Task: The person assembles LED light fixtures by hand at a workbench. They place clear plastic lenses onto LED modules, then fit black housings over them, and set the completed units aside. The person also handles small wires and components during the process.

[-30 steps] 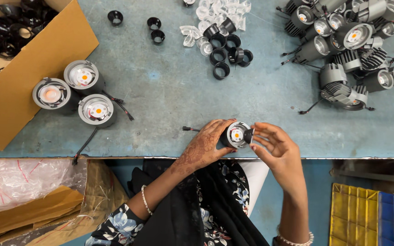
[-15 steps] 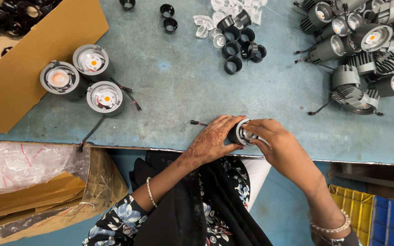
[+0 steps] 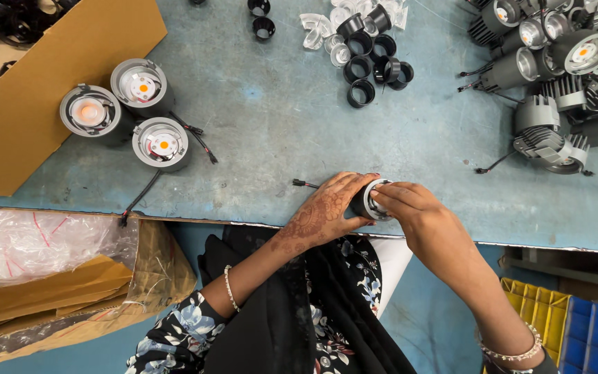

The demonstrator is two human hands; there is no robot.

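At the near edge of the table (image 3: 264,118), about midway along, a small round lamp (image 3: 367,202) sits between the left hand (image 3: 323,211) on its left and the right hand (image 3: 417,211) on its right. Three round lamps (image 3: 129,114) stand together far to the left, beside a cardboard box (image 3: 43,83) at the far-left corner. Loose rings (image 3: 372,66) lie at the far middle, with lenses (image 3: 316,31) just left of them. A pile of lamp bodies (image 3: 558,76) fills the far right. A plastic bag (image 3: 36,239) lies below the table's near-left edge, bins (image 3: 569,315) at near right.

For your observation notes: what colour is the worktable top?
Worn blue-grey table top; the head view shows it best.
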